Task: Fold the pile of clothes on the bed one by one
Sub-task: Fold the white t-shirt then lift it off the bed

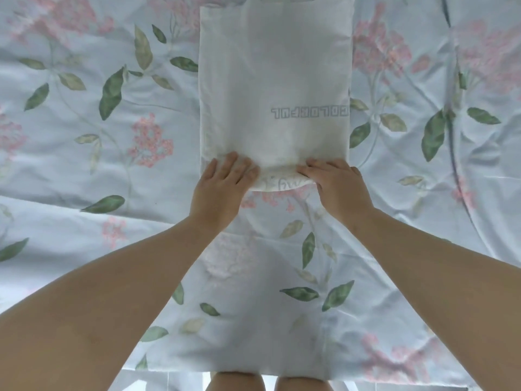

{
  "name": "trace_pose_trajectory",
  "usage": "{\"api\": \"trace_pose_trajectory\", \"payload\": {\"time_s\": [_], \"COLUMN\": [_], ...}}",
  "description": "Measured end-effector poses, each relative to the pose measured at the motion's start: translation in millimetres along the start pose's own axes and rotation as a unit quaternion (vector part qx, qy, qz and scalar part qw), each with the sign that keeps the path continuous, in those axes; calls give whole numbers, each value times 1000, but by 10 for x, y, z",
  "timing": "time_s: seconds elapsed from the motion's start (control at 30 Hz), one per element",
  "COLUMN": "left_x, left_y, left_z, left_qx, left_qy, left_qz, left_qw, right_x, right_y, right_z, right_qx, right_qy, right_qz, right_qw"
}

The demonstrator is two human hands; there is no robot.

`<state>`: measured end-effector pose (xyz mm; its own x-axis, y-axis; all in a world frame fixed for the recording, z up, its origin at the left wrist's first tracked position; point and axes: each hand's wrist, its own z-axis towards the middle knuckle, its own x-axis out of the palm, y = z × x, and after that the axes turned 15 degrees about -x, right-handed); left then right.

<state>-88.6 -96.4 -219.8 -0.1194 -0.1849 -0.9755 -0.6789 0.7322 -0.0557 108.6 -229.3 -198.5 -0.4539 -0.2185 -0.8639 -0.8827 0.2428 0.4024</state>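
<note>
Nearest, at the foot of the view: two bare knees [235, 381], close against the edge of the bed. Next, the bed sheet [84, 153], pale blue with pink blossom clusters and green leaves, creased, spread over everything in sight. Two bare forearms reach forward over it and converge toward the middle. Left hand [222, 180]: palm down on the near left corner of the white garment [270, 66], fingers spread and nearly straight on top of the cloth; whether the thumb is tucked under the edge cannot be told. Right hand [335, 179]: on the near right corner, fingers bent over the edge and gripping it, thumb lying along the fold. Between the two hands the near edge is turned up in a shallow roll, with some faint print showing on its underside. The white garment itself lies in the middle of the bed as a long narrow rectangle, its sides already folded in, and runs away from the person to the top of the view. Grey lettering [310, 112] sits on its right half, upside down from the person's side.
</note>
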Motion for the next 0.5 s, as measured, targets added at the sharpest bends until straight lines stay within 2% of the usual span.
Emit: {"api": "trace_pose_trajectory", "payload": {"time_s": [0.13, 0.2, 0.27, 0.33, 0.4, 0.43, 0.47, 0.5], "left_x": [-124, -277, -451, -588, -699, -736, -759, -753], "left_y": [-11, -25, -48, -45, -46, -44, -39, -34], "left_z": [-24, -126, -226, -294, -277, -234, -149, -33], "left_qx": [15, 48, 33, -10, -53, -77, -98, -120], "left_qy": [-27, 13, 156, 342, 438, 451, 434, 388], "left_qz": [-72, -84, -71, -33, -89, -131, -162, -180], "left_qw": [997, 995, 985, 939, 893, 880, 881, 896], "right_x": [-66, -81, -117, -184, -285, -322, -355, -385], "right_y": [33, 122, 207, 242, 200, 155, 89, 18], "right_z": [-132, -305, -485, -574, -559, -516, -453, -369], "right_qx": [29, 42, 48, 42, 30, 40, 72, 123], "right_qy": [-6, 38, 133, 258, 333, 330, 288, 208], "right_qz": [54, 62, 106, 158, 181, 195, 226, 273], "right_qw": [998, 996, 984, 952, 925, 923, 928, 931]}}
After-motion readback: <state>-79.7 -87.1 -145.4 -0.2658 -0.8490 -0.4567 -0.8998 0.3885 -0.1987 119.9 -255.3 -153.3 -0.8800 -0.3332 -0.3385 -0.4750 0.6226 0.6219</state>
